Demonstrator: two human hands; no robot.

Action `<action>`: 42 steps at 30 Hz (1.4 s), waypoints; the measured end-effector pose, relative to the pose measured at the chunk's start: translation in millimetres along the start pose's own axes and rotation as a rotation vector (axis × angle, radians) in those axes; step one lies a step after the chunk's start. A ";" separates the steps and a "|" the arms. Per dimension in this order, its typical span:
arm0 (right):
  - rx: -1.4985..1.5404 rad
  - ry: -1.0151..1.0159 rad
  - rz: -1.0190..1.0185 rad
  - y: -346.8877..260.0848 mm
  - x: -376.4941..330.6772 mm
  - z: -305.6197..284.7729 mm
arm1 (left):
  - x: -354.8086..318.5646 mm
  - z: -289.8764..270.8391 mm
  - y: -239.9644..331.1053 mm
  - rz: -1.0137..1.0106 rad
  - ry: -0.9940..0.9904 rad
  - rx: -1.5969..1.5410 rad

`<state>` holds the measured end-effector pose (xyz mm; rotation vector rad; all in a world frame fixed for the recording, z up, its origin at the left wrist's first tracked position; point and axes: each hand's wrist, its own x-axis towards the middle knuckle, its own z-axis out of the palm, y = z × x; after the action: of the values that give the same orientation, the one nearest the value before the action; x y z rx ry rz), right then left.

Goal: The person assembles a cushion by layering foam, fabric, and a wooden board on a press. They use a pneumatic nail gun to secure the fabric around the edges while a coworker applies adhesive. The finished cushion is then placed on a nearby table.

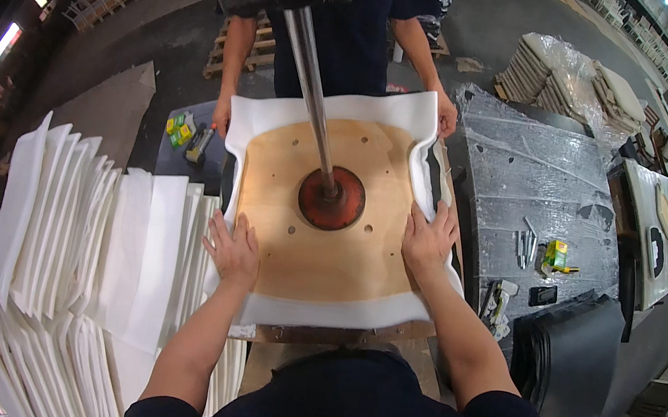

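Observation:
A squarish plywood seat panel [273, 260] with several small holes lies on a white foam sheet [313, 314], whose wavy edges stick out around it. A metal press rod [313, 65] comes down from above, and its round red-and-black foot [333, 204] rests on the middle of the panel. My left hand [235, 252] lies with fingers spread over the panel's left edge and the foam. At the right side, my right hand [431, 240] has its fingers stretched over the foam edge. A co-worker's hands [447, 115] touch the foam's far corners.
White foam sheets [145, 240] stand stacked at my left. A staple gun [200, 144] and a yellow-green box [180, 129] lie beyond them. At right, a plastic-wrapped table [522, 177] carries staple strips [528, 244], a yellow-green box and a phone [543, 295]; black sheets [570, 346] hang nearer.

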<state>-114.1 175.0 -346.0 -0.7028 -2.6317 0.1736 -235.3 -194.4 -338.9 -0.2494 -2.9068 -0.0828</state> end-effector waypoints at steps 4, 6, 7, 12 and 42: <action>0.013 -0.016 -0.076 1.1 -3.4 3.0 | 6.5 -0.4 2.1 0.169 0.051 0.046; 0.070 -0.057 -0.169 -7.1 -3.7 -10.2 | 5.0 -3.8 -2.6 0.321 0.086 0.085; 0.068 -0.021 -0.264 -15.2 -6.5 -17.6 | -2.6 -5.2 -2.7 0.405 0.072 -0.029; 0.487 -0.316 -0.424 -30.8 2.5 -7.3 | -8.0 0.3 12.4 0.559 -0.194 -0.400; 0.217 -0.417 -0.424 -30.4 -14.1 -14.7 | -1.2 -10.0 13.2 0.731 -0.107 -0.380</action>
<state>-110.6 141.9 -331.0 -0.0242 -3.0159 0.5176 -229.7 -182.4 -328.9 -1.3782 -2.6762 -0.5024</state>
